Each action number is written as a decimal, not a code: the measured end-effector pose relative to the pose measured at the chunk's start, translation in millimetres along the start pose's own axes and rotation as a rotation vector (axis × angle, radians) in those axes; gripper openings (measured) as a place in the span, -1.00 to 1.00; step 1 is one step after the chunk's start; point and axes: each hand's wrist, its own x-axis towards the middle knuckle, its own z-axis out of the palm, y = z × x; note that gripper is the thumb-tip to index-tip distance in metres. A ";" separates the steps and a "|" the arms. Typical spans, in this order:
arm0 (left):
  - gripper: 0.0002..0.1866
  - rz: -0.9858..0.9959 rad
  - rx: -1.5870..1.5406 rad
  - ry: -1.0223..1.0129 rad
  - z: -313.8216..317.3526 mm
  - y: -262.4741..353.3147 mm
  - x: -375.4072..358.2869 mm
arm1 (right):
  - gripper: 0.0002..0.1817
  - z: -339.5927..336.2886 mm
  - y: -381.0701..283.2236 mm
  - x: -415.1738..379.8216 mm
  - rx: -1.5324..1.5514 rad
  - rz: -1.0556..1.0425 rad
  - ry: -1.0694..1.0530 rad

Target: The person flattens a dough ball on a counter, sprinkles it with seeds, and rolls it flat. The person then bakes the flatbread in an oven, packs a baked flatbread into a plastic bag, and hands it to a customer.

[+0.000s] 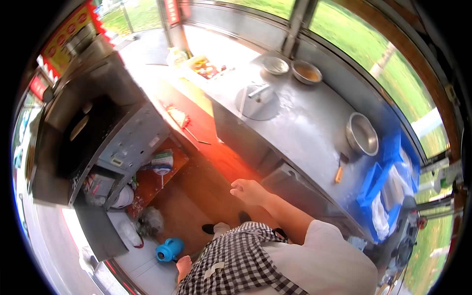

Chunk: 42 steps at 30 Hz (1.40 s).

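My right hand is held out over the floor beside the counter's front, fingers curled in, with nothing visible in it. My left hand is low at my side, at the edge of a blue kettle-like jug. Its fingers look curled but are partly hidden, so whether they hold the jug's handle cannot be made out. A checked apron covers my front.
The steel counter on the right bears metal bowls, an orange-handled scraper and blue crates. A dark cooking unit stands left. A bag and dustpan lie low.
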 end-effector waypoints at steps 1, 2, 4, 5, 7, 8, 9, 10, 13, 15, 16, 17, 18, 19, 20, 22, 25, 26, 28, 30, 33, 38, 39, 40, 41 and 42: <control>-0.81 -0.032 0.035 -0.254 -16.2 7.2 7.6 | -0.50 0.2 -7.9 -3.5 0.018 0.038 0.009; -0.81 -0.056 0.075 -0.129 2.9 4.6 20.1 | -0.51 1.2 -13.1 -5.1 0.034 0.073 0.014; -0.81 -0.017 0.121 -0.022 79.7 25.5 51.4 | -0.51 -73.7 56.6 -10.5 0.013 0.035 0.136; -0.81 -0.004 0.141 -0.018 95.8 32.6 56.7 | -0.51 -83.3 66.5 -17.4 0.013 0.039 0.174; -0.80 0.004 0.181 -0.061 128.4 37.4 59.6 | -0.50 -102.7 84.8 -45.8 0.029 0.087 0.217; -0.80 0.016 0.201 -0.080 135.9 46.7 61.2 | -0.50 -108.7 90.3 -53.5 0.043 0.100 0.242; -0.80 0.029 0.214 -0.102 140.3 56.8 63.6 | -0.50 -112.2 94.9 -57.4 0.055 0.094 0.270; -0.79 0.044 0.216 -0.129 141.1 66.9 69.7 | -0.50 -114.4 100.1 -62.3 0.069 0.092 0.300; -0.77 0.075 0.194 -0.226 130.1 96.7 101.0 | -0.51 -122.3 106.5 -76.8 0.136 0.127 0.375; -0.76 0.069 0.069 -0.353 110.1 111.4 134.8 | -0.51 -120.4 107.1 -88.3 0.185 0.166 0.423; -0.75 0.035 -0.052 -0.462 104.6 121.4 147.7 | -0.52 -118.6 107.8 -96.5 0.200 0.188 0.447; -0.74 -0.030 -0.167 -0.565 103.7 135.1 151.9 | -0.52 -113.4 107.7 -105.1 0.219 0.213 0.465; -0.73 -0.117 -0.269 -0.651 102.8 143.3 164.1 | -0.52 -108.6 109.0 -112.8 0.220 0.218 0.474; -0.77 -0.059 -0.125 -0.506 101.3 151.2 162.4 | -0.52 -104.3 111.9 -120.6 0.219 0.225 0.485; -0.81 -0.021 0.033 -0.355 102.8 163.0 157.4 | -0.53 -95.6 113.4 -130.9 0.225 0.239 0.490; -0.88 0.054 0.146 -0.178 126.4 186.3 144.3 | -0.53 -87.1 117.4 -146.3 0.278 0.285 0.579; -0.86 0.108 0.334 -0.163 147.6 193.8 162.5 | -0.53 -83.6 130.4 -175.5 0.345 0.331 0.725; -0.86 0.062 0.407 -0.103 148.0 191.4 160.1 | -0.53 -80.7 135.6 -188.8 0.371 0.344 0.766; -0.87 0.001 0.546 0.016 163.0 196.8 150.2 | -0.52 -82.6 157.1 -214.1 0.363 0.370 0.936; -0.87 0.049 0.546 -0.038 196.1 214.6 123.6 | -0.55 -78.2 198.9 -235.6 0.479 0.320 1.157; -0.92 0.038 0.565 -0.203 224.4 221.1 157.1 | -0.66 -92.6 241.0 -282.7 0.942 0.198 1.448; -0.79 0.255 0.764 -0.190 308.6 243.4 168.4 | -0.54 -130.4 288.3 -357.0 1.490 0.223 1.813; -0.75 0.254 0.806 -0.198 329.1 244.3 162.4 | -0.52 -135.1 301.8 -372.7 1.569 0.227 1.868; -0.71 0.264 0.850 -0.200 361.3 259.4 153.7 | -0.54 -138.4 319.1 -378.1 1.650 0.199 1.896; -0.67 0.280 0.896 -0.198 398.6 275.4 146.8 | -0.54 -143.2 330.8 -377.2 1.672 0.173 1.907; -0.64 0.383 0.898 -0.208 432.6 272.7 139.4 | -0.54 -146.0 334.8 -387.4 1.683 0.165 1.925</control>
